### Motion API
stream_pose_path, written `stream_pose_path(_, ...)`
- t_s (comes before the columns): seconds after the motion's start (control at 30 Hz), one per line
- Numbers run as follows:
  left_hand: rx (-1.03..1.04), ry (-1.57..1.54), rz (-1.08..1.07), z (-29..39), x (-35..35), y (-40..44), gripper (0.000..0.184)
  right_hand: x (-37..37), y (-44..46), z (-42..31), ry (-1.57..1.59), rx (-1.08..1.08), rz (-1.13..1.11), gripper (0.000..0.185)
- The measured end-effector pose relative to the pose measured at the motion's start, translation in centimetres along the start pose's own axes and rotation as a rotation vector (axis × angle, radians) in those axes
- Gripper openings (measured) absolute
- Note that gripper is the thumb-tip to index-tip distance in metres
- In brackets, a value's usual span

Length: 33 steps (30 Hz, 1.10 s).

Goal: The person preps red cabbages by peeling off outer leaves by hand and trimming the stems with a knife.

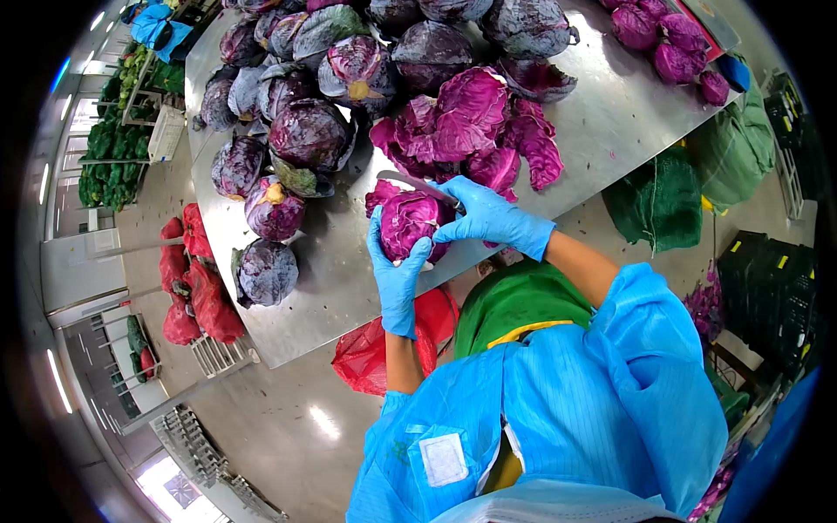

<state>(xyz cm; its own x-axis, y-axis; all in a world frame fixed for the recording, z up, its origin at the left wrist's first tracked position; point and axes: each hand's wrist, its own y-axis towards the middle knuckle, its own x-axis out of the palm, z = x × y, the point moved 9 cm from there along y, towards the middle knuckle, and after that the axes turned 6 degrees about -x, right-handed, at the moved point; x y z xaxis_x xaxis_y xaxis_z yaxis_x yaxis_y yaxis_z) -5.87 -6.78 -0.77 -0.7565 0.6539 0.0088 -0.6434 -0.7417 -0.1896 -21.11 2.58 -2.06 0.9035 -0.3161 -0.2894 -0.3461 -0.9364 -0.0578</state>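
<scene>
In blue gloves, both my hands are at a peeled purple cabbage (412, 228) near the front edge of the metal table (336, 301). My left hand (397, 281) grips it from the left and below, fingers wrapped round its side. My right hand (490, 213) holds a knife (403, 179), whose blade points left across the far side of the cabbage; the handle is mostly hidden in the glove. The right thumb and fingers also rest against the cabbage. Just beyond lies a heap of loose purple leaves (471, 113).
Darker, untrimmed cabbages (314, 135) pile up at the back left of the table. Several peeled ones (680, 44) sit at the far right. Red mesh sacks (196, 283) stand left, a red bag (349, 353) lies below the edge, and green sacks (658, 200) and black crates (767, 288) are right.
</scene>
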Motion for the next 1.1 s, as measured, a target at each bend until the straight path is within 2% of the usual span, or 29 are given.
stream_pose_path(0.07, -0.035, 0.008, 0.022, 0.6, 0.0, -0.2, 0.089, 0.1, 0.3, -0.2, 0.017, -0.001, -0.002, 0.077)
stream_pose_path(0.17, 0.035, 0.059, 0.024, 0.2, 1.0, 0.1, 0.087, -0.6, 1.0, 1.7, 0.089, 0.034, 0.001, 0.073)
stream_pose_path(0.2, 0.013, 0.037, 0.029, 0.2, 0.9, 0.1, 0.087, -0.8, 1.2, 0.8, -0.055, 0.002, -0.022, 0.076)
stream_pose_path(0.3, -0.045, -0.006, 0.036, -0.1, 1.0, 0.1, 0.087, -1.0, 0.9, -1.9, -0.018, -0.332, 0.163, 0.079)
stream_pose_path(0.43, -0.048, 0.051, 0.047, -0.4, 0.9, 0.0, 0.087, 0.1, 0.9, -3.1, -0.422, -0.333, -0.028, 0.074)
stream_pose_path(0.47, -0.040, 0.053, 0.042, -0.1, 1.2, 0.0, 0.086, 0.2, 0.6, -3.3, -0.485, -0.456, 0.052, 0.070)
stream_pose_path(0.57, 0.018, 0.129, 0.031, 0.6, 1.6, 0.1, 0.085, 0.1, 0.3, -3.9, -0.598, -0.465, 0.083, 0.067)
stream_pose_path(0.67, 0.059, 0.183, 0.049, 0.7, 1.7, 0.2, 0.085, -0.2, -0.1, -3.9, -0.569, -0.462, 0.149, 0.070)
stream_pose_path(0.87, 0.216, 0.379, 0.064, 1.2, 1.8, -0.5, 0.079, 0.3, -1.0, -5.1, -0.664, -0.562, 0.279, 0.069)
stream_pose_path(0.97, 0.203, 0.353, 0.081, 0.9, 1.7, -0.9, 0.081, 0.5, -1.2, -5.4, -0.704, -0.561, 0.240, 0.069)
stream_pose_path(1.1, 0.209, 0.343, 0.096, 0.6, 1.4, -1.5, 0.082, -0.1, -1.1, -6.3, -0.724, -0.579, 0.281, 0.047)
